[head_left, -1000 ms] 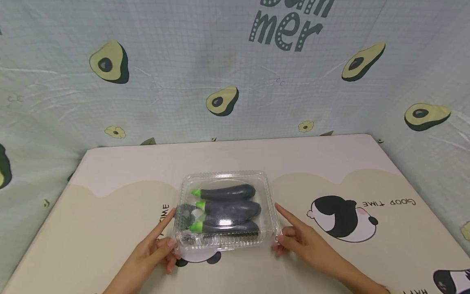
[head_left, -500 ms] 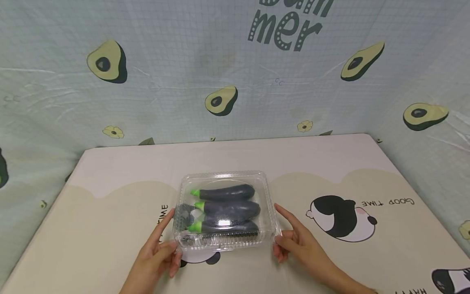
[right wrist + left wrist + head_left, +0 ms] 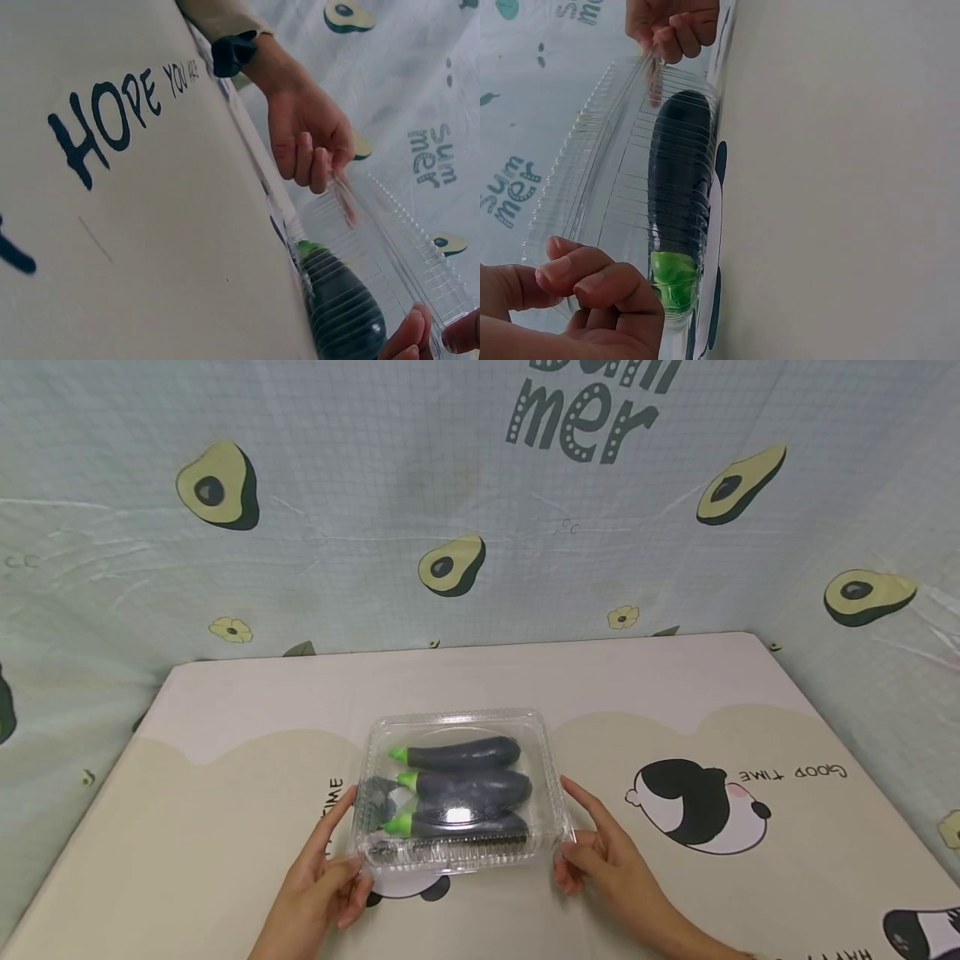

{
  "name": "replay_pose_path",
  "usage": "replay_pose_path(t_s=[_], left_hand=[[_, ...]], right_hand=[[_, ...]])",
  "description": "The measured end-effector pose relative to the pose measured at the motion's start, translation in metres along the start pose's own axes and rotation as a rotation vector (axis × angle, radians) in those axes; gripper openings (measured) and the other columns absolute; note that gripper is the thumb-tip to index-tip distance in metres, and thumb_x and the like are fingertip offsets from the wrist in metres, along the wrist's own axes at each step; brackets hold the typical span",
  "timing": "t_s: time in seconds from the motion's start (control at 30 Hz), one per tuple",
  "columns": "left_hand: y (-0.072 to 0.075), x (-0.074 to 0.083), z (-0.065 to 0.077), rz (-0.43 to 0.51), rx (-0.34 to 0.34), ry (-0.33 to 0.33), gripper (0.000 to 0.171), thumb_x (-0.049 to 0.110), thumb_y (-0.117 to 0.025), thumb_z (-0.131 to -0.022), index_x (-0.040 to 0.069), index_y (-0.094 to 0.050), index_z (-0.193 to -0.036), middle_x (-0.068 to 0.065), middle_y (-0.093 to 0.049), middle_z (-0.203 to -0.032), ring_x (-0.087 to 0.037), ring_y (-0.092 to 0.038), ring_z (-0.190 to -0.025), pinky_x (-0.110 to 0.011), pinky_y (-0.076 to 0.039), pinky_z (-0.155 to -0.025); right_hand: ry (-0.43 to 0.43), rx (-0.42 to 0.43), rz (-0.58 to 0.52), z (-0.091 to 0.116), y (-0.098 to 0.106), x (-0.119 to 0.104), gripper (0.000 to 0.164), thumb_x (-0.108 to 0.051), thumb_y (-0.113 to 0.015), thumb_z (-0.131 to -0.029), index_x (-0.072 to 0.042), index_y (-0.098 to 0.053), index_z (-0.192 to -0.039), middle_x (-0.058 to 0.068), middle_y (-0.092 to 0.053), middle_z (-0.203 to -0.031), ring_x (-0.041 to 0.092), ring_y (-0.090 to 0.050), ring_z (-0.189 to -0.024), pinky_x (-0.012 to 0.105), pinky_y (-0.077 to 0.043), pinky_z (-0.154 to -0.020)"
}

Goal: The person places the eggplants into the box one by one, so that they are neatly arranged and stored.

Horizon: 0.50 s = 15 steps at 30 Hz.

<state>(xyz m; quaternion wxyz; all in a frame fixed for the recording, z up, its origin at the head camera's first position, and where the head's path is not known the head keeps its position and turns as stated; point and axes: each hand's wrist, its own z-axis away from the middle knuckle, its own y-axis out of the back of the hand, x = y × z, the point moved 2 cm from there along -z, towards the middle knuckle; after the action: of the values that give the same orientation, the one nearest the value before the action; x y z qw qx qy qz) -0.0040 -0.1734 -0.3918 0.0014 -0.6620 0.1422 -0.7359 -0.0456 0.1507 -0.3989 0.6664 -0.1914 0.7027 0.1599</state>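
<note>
A clear plastic clamshell box point(image 3: 465, 858) sits at mid-table with its lid down. Inside lie three dark purple eggplants point(image 3: 474, 787) side by side, green caps towards the left. My left hand point(image 3: 315, 881) pinches the front left corner of the rim between thumb and curled fingers, its index finger straight along the box's side. At the front right corner my right hand point(image 3: 615, 864) does likewise. In the left wrist view, the rim passes between thumb and fingertips of the left hand point(image 3: 604, 300). The right wrist view cuts off most of the right hand point(image 3: 412, 337).
The table point(image 3: 225, 843) has a beige and pink cover printed with cartoon dogs and lettering. A pale cloth point(image 3: 337, 485) with avocado prints hangs behind it and at both sides. Part of a printed dog point(image 3: 405, 885) shows in front of the box.
My left wrist has shifted slightly right, and the right forearm has drawn a little lower. Both hands keep their grip on the box's corners, and the box stays in place.
</note>
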Motion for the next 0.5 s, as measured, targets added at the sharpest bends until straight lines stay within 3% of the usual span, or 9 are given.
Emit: replay_pose_path(t_s=[0.23, 0.5], left_hand=[[-0.0024, -0.0010, -0.0002, -0.067, 0.113, 0.038, 0.069, -0.003, -0.043, -0.095, 0.022, -0.018, -0.153, -0.005, -0.053, -0.061, -0.010, -0.034, -0.048, -0.040, -0.022, -0.045], [-0.0036, -0.0041, -0.0008, -0.039, 0.114, 0.011, 0.067, -0.003, -0.043, -0.095, 0.020, -0.018, -0.153, -0.001, -0.046, -0.058, -0.014, -0.027, -0.047, -0.042, -0.017, -0.045]], right_hand=[[0.043, -0.008, -0.006, 0.0001, -0.0004, 0.0001, 0.067, 0.007, -0.045, -0.094, -0.007, -0.014, -0.151, 0.020, -0.056, -0.065, 0.016, -0.054, -0.058, 0.030, -0.050, -0.055], [0.070, -0.019, -0.036, -0.0008, 0.0005, 0.0013, 0.066, 0.008, -0.044, -0.094, -0.005, -0.012, -0.151, 0.021, -0.055, -0.065, 0.015, -0.053, -0.057, 0.029, -0.050, -0.054]])
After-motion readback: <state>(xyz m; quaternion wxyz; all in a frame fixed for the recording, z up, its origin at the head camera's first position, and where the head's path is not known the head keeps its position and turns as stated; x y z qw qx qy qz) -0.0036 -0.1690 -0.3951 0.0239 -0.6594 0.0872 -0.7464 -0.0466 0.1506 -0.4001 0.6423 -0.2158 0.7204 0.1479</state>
